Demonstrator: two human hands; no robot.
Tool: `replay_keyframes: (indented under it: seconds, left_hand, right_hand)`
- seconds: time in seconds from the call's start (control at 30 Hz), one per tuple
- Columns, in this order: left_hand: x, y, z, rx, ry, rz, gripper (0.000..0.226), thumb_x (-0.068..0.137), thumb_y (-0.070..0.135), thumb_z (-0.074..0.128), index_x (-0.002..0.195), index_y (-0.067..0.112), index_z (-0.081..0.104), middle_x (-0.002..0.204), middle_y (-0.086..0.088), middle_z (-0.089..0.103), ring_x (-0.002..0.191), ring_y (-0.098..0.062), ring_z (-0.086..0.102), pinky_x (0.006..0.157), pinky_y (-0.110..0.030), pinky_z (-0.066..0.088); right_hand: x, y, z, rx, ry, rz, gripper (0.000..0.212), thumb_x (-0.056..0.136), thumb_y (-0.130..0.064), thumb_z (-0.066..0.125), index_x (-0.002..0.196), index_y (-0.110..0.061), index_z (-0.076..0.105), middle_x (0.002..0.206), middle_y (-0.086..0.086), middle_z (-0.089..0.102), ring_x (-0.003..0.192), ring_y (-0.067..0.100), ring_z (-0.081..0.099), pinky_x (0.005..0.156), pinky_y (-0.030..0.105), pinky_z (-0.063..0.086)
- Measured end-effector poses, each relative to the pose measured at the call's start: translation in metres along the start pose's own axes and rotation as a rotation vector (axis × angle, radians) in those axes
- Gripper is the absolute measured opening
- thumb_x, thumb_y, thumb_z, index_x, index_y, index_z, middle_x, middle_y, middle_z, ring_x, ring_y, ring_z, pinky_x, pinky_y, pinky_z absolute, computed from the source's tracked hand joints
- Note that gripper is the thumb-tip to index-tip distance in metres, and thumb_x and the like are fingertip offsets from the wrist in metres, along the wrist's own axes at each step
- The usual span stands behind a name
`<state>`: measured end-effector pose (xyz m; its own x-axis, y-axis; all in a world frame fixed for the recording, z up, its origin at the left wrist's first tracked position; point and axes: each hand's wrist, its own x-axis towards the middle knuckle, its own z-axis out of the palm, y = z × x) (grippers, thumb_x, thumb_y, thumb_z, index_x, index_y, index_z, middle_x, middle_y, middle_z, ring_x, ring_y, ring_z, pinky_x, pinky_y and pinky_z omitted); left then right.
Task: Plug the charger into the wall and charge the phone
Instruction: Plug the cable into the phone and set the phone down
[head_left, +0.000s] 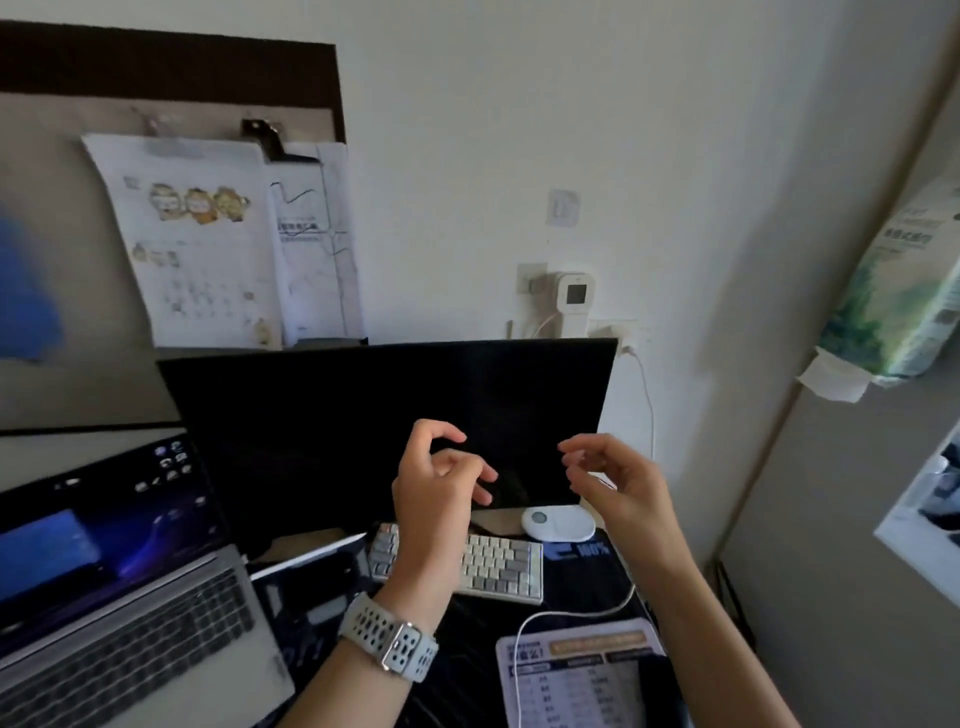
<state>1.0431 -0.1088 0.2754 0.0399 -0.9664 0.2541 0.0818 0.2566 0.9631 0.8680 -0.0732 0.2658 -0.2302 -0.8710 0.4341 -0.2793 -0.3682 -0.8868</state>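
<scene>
Bare left hand (441, 483) raised, right hand (610, 480) too (both empty-fingered)

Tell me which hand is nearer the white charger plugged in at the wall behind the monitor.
Right. The right hand hovers empty just below and left of the white charger, by the monitor's right edge. The left hand is further left, in front of the screen.

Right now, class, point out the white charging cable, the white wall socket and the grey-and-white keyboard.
white charging cable (648, 395), head view, hanging stretch.
white wall socket (621, 332), head view, faceplate.
grey-and-white keyboard (501, 566), head view, keys.
</scene>
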Motion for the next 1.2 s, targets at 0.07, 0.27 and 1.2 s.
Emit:
replay_keyframes:
  seconds: [0.07, 0.27, 1.2]
  left_hand:
    - [-0.011, -0.004, -0.034, 0.025, 0.042, -0.022, 0.027, 0.078, 0.001, 0.052, 0.079, 0.028, 0.054, 0.060, -0.004, 0.069, 0.045, -0.013, 0.057, 0.047, -0.018, 0.045]
    - [-0.041, -0.017, -0.121, 0.087, 0.185, -0.085, 0.025, 0.081, -0.005, 0.050, 0.086, 0.019, 0.054, 0.058, -0.003, 0.068, 0.043, -0.010, 0.056, 0.044, -0.014, 0.044]
    - [-0.065, -0.103, -0.146, 0.136, 0.481, -0.506, 0.019, 0.086, -0.002, 0.055, 0.080, 0.016, 0.058, 0.057, -0.005, 0.065, 0.046, -0.008, 0.061, 0.051, -0.025, 0.052]
  right_hand:
    - [-0.016, -0.004, 0.024, 0.015, -0.037, 0.018, 0.035, 0.085, 0.006, 0.062, 0.091, -0.027, 0.071, 0.083, -0.001, 0.067, 0.079, 0.006, 0.062, 0.072, 0.019, 0.052]
    - [-0.048, -0.010, 0.077, 0.033, -0.141, 0.028, 0.032, 0.086, 0.002, 0.062, 0.090, -0.028, 0.071, 0.079, -0.008, 0.065, 0.078, 0.006, 0.060, 0.073, 0.015, 0.050]
    - [-0.055, 0.091, 0.135, 0.109, -0.472, 0.296, 0.031, 0.087, 0.002, 0.063, 0.089, -0.028, 0.071, 0.085, -0.012, 0.071, 0.076, 0.003, 0.064, 0.074, 0.023, 0.056]
